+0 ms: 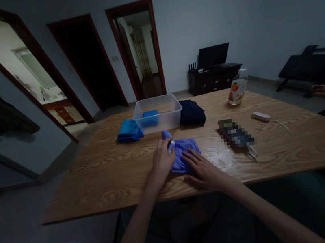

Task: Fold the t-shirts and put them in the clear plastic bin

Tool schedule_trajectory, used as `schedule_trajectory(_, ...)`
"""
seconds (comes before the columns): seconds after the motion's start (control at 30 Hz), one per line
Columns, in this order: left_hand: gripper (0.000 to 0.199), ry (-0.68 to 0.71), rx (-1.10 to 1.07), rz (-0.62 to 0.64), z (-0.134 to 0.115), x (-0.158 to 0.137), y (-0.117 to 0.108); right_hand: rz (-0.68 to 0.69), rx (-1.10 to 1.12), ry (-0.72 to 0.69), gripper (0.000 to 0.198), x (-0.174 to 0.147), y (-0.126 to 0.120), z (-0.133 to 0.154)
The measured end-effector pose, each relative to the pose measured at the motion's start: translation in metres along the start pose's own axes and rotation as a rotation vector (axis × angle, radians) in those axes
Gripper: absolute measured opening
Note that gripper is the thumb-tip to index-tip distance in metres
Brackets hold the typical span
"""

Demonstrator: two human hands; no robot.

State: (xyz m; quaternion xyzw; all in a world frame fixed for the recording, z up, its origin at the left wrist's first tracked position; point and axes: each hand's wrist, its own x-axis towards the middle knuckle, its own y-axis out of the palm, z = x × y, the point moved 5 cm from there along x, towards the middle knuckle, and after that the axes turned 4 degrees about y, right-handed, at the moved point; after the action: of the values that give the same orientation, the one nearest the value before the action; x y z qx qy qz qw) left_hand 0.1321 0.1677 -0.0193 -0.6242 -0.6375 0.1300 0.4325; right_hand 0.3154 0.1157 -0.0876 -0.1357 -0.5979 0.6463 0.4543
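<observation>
Dim room, wood-grain bench filling the view, doorways behind. Landmark: clear bin at the bench's far middle.

Purple cloth lies flat on the bench, nearside of the bin, partly folded into a small bundle. Left hand pinches its left edge, fingers closed on the fabric, a small white tag or clip showing at the fingertips. Right hand rests open and flat, palm down, pressing the cloth's near-right corner; it grasps nothing.

Progress, as judged: one blue cloth already sits folded inside the bin. Another blue bundle waits just left of the bin, touching or nearly so; a navy bundle lies just right of it. Purple piece looks mid-fold, not yet binned.

Right of the bin, well apart: bottle, white gadget. Another person's hand at the far right edge.
</observation>
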Motion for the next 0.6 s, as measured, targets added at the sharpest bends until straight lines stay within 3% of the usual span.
schedule_trajectory(0.17, 0.044, 0.056, 0.225, 0.061, -0.074, 0.008, 0.029, -0.019, 0.177, 0.095, 0.066, -0.009, -0.027, -0.033)
schedule_trajectory(0.33, 0.042, 0.232, 0.344, 0.18, -0.116, 0.003, 0.068, -0.001, 0.235, 0.032, 0.049, -0.026, -0.015, -0.038)
schedule_trajectory(0.43, 0.034, 0.305, 0.365, 0.255, -0.123, -0.002, 0.091, -0.024, 0.356, 0.132, 0.049, -0.032, -0.01, -0.049)
schedule_trajectory(0.5, 0.029, 0.225, 0.362, 0.259, -0.116, -0.004, 0.098, -0.074, 0.466, 0.243, 0.052, -0.033, -0.017, -0.063)
schedule_trajectory(0.6, 0.044, 0.142, 0.307, 0.2, -0.104, -0.011, 0.096, -0.158, 0.596, 0.346, 0.049, -0.029, -0.033, -0.085)
